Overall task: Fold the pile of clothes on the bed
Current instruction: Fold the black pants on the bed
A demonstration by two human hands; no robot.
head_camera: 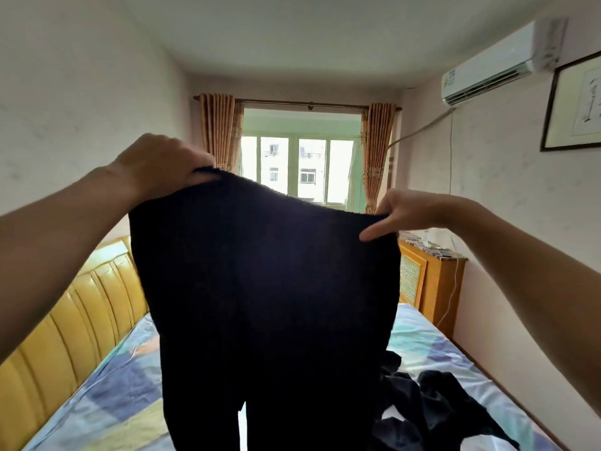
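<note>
Your left hand [156,164] and right hand [400,213] pinch the waistband of black trousers [266,288] above the bed [107,385]. Level the corners, then align both legs before lowering.

Two bare forearms, no sleeves, no rings or watch visible.

Black knit trousers [266,288] hang upright, waistband up; crumpled dark clothes [432,408] lie on the bed [107,402]

Both hands, left hand [159,164] at 10 o'clock and right hand [400,211] at 2, pinch the waistband of some black pants [266,288] held up over the bed [107,395], with more dark clothes [435,408] heaped at 5 o'clock.
</note>
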